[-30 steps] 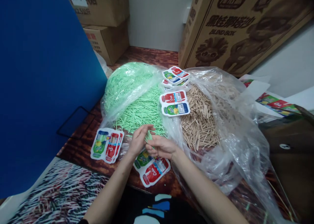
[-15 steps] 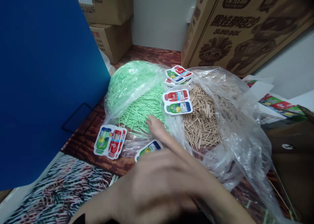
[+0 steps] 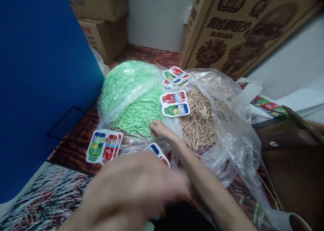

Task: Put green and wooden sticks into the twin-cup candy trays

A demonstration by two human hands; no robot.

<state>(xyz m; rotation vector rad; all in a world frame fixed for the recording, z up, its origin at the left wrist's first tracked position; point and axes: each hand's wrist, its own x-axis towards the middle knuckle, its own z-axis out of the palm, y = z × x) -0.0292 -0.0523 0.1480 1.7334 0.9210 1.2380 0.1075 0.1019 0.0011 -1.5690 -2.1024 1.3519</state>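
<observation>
The front card point(image 3: 102, 147) at eight o'clock shows sticks point(image 3: 100, 137) inside, green sticks point(image 3: 136, 118) at nine and brown sticks point(image 3: 199, 126) at three remain loose, and I can't tell whether my left hand point(image 3: 131, 181), blurred at six, or right hand point(image 3: 158, 128), beside the green, is closed.

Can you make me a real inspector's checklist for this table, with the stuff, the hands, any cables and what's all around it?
Surface: dark wood-patterned tabletop
Things: green sticks and brown sticks in clear plastic bags; bottle-print cards
Clutter: printed sheets, right side
Hands: right hand at the green sticks' near edge; left hand blurred, close to camera; grips unclear
Cables: nothing seen
Surroundings: cardboard boxes behind; blue panel, left
</observation>
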